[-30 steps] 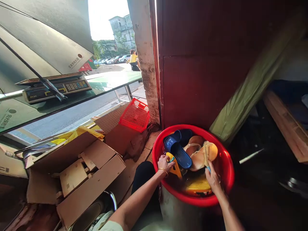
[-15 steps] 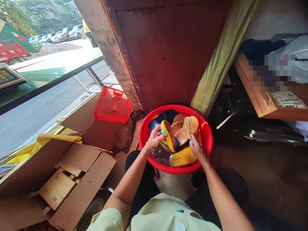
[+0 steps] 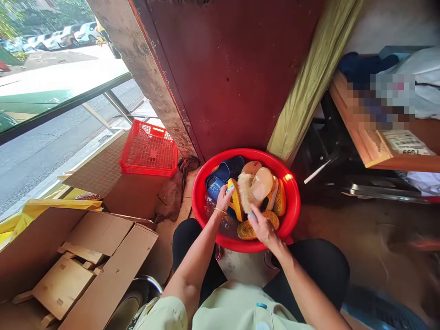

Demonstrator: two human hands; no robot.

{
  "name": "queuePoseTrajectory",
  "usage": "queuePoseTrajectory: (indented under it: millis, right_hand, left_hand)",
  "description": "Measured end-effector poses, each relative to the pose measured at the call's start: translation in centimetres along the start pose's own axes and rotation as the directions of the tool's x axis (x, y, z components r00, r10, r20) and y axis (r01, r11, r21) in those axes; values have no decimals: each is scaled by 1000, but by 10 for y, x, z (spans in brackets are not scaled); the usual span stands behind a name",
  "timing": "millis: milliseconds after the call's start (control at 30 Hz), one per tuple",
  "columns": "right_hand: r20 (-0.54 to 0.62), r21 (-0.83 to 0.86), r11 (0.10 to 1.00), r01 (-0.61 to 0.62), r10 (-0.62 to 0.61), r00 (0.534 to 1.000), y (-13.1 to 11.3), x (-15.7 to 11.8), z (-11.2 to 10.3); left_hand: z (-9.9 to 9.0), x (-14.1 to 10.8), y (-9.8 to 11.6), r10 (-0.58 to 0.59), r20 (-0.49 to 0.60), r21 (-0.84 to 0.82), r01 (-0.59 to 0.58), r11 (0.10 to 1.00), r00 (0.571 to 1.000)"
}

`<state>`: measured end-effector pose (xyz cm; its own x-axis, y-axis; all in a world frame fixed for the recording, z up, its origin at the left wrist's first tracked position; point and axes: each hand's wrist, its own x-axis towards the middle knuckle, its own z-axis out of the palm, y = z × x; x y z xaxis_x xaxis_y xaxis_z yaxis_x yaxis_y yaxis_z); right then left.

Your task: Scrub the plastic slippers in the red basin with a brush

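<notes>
My left hand [image 3: 224, 200] grips a yellow slipper [image 3: 235, 201] on its side over the left half of a red basin [image 3: 294, 201]. In my right hand [image 3: 263, 228] is the handle of a brush [image 3: 245, 190], whose pale bristles are close beside the slipper. Dark blue slippers [image 3: 220, 176] lie at the basin's back left, tan slippers [image 3: 263, 183] at the back centre. Another yellow slipper [image 3: 248, 230] lies sole up near the front rim, and one more [image 3: 281, 197] leans at the right. Some water shows at the basin's left.
A red plastic crate [image 3: 149, 149] rests on cardboard left of the basin, near a brown cloth [image 3: 170, 197]. An open cardboard box [image 3: 113, 275] holds a small wooden stool [image 3: 63, 284]. A dark red door [image 3: 227, 78] stands behind; a wooden shelf [image 3: 378, 156] is at right.
The brush has moved left from the tan slippers to the yellow slipper. That slipper is lower and turned more edge-on. The camera view has shifted slightly right.
</notes>
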<state>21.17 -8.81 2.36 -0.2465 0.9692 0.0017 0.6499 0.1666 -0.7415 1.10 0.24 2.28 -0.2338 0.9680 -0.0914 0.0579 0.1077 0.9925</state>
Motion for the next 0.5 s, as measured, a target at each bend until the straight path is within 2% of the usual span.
queuePoseTrajectory:
  millis: [33,100,233,300,433,500]
  right_hand:
    - [69,28,1000,5,-7,998,-4,0,8]
    - [136,60,998,-6,-2,991,-7,7,18]
    - [154,29,986,-165,158,975,-8,39,18]
    - [153,31,982,-188,181,972,-10,46,18]
    - [163,79,996,-37,24,986,-16,16,37]
    - [185,73,997,2,-16,983,-17,-2,47]
  left_hand:
    - [-2,-1,-3,-4,-2,3,4,1000,1000]
    - [-8,-3,-8,-10,29,29,9,1000,1000]
    - [-21,-7,-20,1,125,35,-5,999,992]
    - [-24,-8,-26,-6,128,7,5,1000,992]
    - [-21,-2,-37,-53,131,-104,66,992,990]
    - [-18,2,-41,-49,85,-144,61,988,995]
